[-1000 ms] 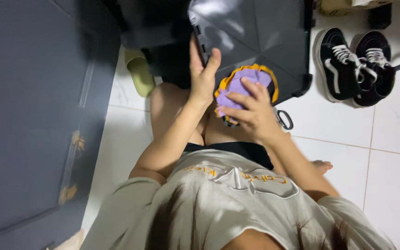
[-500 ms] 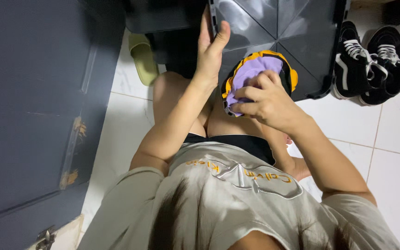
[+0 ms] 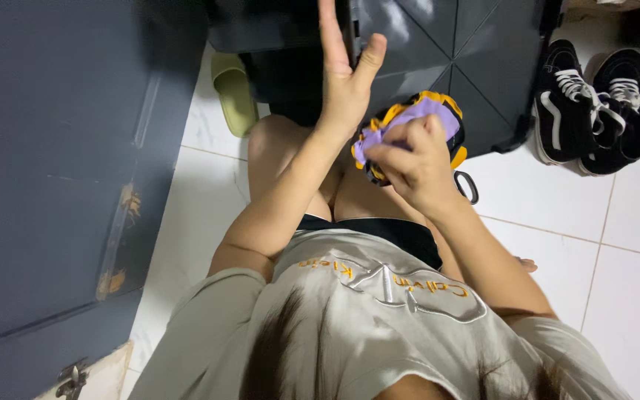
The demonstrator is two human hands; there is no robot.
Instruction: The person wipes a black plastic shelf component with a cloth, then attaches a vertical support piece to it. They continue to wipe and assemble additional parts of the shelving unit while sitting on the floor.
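While left hand (image 3: 344, 81) splayed, right hand (image 3: 409, 159) pinches purple cloth (image 3: 409, 118).

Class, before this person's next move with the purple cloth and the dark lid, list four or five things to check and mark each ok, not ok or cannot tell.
1. Right hand grips the purple cloth: ok, fingers closed on it.
2. Left hand steadies the dark lid: not ok; palm open, fingers spread, only resting against its edge.
3. Cloth lies against the lid: cannot tell, the hand and the yellow-edged item hide the contact.
4. Black sneakers apart from the lid: ok, beside it on the white tiles.
5. Green slipper out of the hands' way: ok, off to the left.
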